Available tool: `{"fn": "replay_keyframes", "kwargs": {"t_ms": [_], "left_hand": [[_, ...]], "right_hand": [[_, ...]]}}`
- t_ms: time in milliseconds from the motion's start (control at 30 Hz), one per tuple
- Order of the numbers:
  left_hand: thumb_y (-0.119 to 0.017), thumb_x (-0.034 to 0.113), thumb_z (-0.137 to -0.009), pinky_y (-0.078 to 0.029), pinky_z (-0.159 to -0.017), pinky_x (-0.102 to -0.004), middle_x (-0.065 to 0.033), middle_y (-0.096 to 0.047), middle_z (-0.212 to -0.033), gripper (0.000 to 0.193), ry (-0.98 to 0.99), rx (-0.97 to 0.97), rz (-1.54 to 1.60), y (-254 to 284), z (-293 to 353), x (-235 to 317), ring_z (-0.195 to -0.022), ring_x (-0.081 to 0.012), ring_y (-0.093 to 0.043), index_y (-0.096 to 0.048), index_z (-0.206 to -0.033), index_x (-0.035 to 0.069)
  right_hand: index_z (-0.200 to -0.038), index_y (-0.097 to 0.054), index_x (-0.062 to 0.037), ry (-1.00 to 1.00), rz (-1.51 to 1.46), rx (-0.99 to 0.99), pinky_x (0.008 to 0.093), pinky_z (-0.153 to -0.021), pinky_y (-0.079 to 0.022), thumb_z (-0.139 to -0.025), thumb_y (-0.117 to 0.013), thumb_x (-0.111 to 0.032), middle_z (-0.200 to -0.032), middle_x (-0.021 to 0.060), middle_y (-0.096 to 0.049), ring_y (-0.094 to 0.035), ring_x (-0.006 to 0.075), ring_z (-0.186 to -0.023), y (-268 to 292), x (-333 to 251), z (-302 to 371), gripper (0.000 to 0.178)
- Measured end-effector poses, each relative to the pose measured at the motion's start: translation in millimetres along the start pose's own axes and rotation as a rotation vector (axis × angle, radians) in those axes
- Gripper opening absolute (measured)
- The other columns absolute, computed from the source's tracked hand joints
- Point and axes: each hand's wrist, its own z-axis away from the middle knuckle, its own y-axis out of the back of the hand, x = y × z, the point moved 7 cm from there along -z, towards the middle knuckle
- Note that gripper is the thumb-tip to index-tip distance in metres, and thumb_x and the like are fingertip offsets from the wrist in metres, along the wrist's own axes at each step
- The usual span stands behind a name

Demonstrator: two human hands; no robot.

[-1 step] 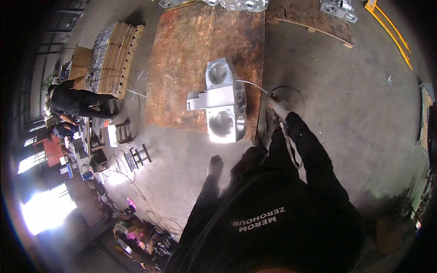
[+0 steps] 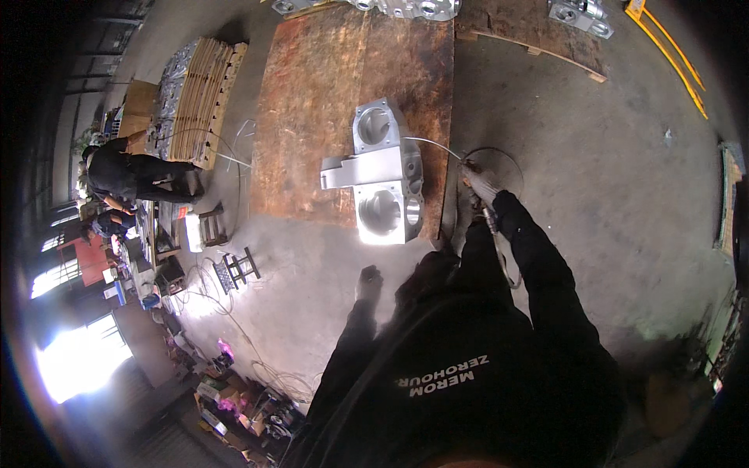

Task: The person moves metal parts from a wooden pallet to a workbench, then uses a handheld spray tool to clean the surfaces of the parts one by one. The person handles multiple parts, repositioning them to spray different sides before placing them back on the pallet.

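Observation:
A silver cast-metal housing [image 2: 387, 171] with two large round bores lies on a rust-brown board [image 2: 304, 117]. At its right side, the thin curved tube of an air blow gun [image 2: 437, 145] reaches the casting. My gloved right hand [image 2: 481, 184] is closed round the gun, its fingers partly hidden. A hose [image 2: 501, 253] hangs from the gun beside my right sleeve. My left hand [image 2: 370, 282], also gloved, hangs low in front of me, below the casting. Its fingers are curled, and nothing shows in them.
More metal castings [image 2: 409, 8] stand at the far edge. A wooden pallet [image 2: 538, 35] lies at the far right, near a yellow metal frame [image 2: 671, 47]. Stacked wooden boards [image 2: 207, 101] and a person in dark clothes [image 2: 129, 171] are at the left. Hoses [image 2: 234, 320] trail over the floor.
My right hand and forearm have shifted slightly to the right, with the hand turned a little. The casting and my left hand stay in place.

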Motion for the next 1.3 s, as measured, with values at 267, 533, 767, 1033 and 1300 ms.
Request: {"fn": "replay_keyframes", "kwargs": {"t_ms": [267, 533, 767, 1033, 1300], "left_hand": [[-0.062, 0.006, -0.089, -0.054, -0.069, -0.0318, -0.008, -0.064, -0.098, 0.032, 0.023, 0.032, -0.065, 30.5, 2.6, -44.1, -0.077, -0.0168, -0.062, -0.055, -0.12, 0.003], [-0.06, 0.009, -0.091, -0.054, -0.068, -0.0312, -0.0086, -0.063, -0.098, 0.031, -0.164, 0.082, -0.095, 36.4, -22.2, -71.9, -0.077, -0.0173, -0.062, -0.055, -0.121, 0.001], [-0.06, 0.015, -0.09, -0.053, -0.072, -0.0322, -0.0107, -0.065, -0.098, 0.031, -0.032, 0.081, -0.06, 28.0, -18.3, -72.9, -0.082, -0.0197, -0.063, -0.057, -0.119, 0.004], [-0.061, 0.027, -0.089, -0.052, -0.083, -0.0344, -0.0134, -0.07, -0.104, 0.032, -0.082, 0.123, -0.198, 53.5, -23.3, -107.4, -0.096, -0.0239, -0.067, -0.063, -0.115, 0.008], [-0.063, 0.011, -0.09, -0.053, -0.067, -0.0319, -0.0073, -0.063, -0.097, 0.031, 0.02, 0.003, 0.19, 34.7, -7.8, -55.8, -0.079, -0.016, -0.061, -0.055, -0.119, 0.004]], "right_hand": [[-0.096, -0.063, 0.0005, 0.212, 0.128, 0.092, 0.0382, -0.059, -0.045, -0.094, -0.054, -0.049, -0.074, 0.0135, -0.062, -0.061, 0.0223, -0.066, -26.0, -52.9, 52.2, 0.051], [-0.079, -0.057, -0.0058, 0.184, 0.011, -0.008, 0.0351, -0.05, -0.043, -0.096, -0.052, -0.049, -0.059, 0.0022, -0.053, -0.054, 0.0165, -0.054, -29.8, -37.2, 106.9, 0.047], [-0.081, -0.053, -0.0114, -0.016, -0.152, -0.008, 0.0305, -0.035, -0.038, -0.093, -0.058, -0.051, -0.051, 0.0007, -0.046, -0.044, 0.0132, -0.038, -30.1, -13.2, 104.7, 0.042], [-0.094, -0.066, -0.0003, 0.106, -0.037, 0.06, 0.0352, -0.06, -0.048, -0.092, -0.06, -0.045, -0.07, 0.0062, -0.064, -0.065, 0.0191, -0.067, -41.2, -22.0, 103.9, 0.045], [-0.1, -0.063, -0.001, 0.105, -0.063, 0.069, 0.0361, -0.064, -0.048, -0.092, -0.06, -0.04, -0.08, 0.0101, -0.066, -0.065, 0.0187, -0.075, -34.3, -39.4, 133.3, 0.039]]}}
